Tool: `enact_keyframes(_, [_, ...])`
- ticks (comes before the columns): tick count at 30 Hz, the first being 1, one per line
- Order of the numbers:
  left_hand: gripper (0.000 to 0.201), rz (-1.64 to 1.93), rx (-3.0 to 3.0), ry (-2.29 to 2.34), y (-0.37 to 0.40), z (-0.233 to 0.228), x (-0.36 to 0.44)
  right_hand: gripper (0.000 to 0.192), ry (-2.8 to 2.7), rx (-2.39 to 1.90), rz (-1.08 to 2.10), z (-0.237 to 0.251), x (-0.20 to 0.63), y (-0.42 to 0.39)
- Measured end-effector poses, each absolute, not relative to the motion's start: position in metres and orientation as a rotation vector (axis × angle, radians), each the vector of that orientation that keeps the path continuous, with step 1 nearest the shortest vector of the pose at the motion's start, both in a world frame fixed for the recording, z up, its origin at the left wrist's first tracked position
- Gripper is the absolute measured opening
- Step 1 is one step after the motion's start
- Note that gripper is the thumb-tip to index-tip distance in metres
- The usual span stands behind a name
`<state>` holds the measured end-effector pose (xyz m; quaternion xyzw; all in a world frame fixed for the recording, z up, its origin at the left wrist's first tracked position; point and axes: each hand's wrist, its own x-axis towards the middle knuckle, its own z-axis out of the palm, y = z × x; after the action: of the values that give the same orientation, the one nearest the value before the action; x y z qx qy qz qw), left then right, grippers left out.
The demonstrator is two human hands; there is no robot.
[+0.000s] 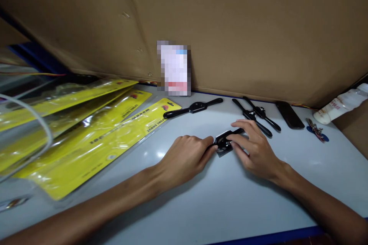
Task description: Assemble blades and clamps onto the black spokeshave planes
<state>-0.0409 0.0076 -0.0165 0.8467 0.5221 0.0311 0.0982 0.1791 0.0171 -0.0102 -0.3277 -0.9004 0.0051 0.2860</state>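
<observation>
Two hands meet on one black spokeshave (225,141) lying on the table (201,199), near its middle. Your left hand (184,159) is curled tight around the tool's left handle, fingers closed on it. Your right hand (254,149) lies over the right side, fingertips pressing down on the body, a flat hold rather than a full clasp. Behind, another spokeshave (193,108) lies alone, and a crossed pair (255,116) sits just beyond your right hand. Yellow packs (94,138) fan out at your left. A phone (289,115), keys (316,130) and a white tube (342,103) lie far right.
</observation>
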Motion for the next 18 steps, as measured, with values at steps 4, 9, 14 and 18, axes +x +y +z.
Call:
enact_keyframes(4, [0.038, 0.104, 2.532, 1.542, 0.0063, -0.0177, -0.0401, 0.018, -2.485, -0.935, -0.016, -0.0140, 0.1747, 0.0176])
enact_keyframes(9, [0.037, 0.110, 2.558, 1.526, 0.0051, -0.0189, -0.0392, 0.022, -2.504, -0.902, -0.007, -0.0186, 0.1720, 0.0200])
enact_keyframes(14, [0.037, 0.102, 2.521, 1.539, 0.0049, -0.0170, -0.0389, 0.016, -2.319, -0.863, 0.133, -0.0116, 0.1757, 0.0193])
enact_keyframes(18, [0.036, 0.077, 2.486, 1.563, 0.0053, -0.0138, -0.0380, 0.015, -2.485, -0.759, 0.143, -0.0094, 0.1798, 0.0166])
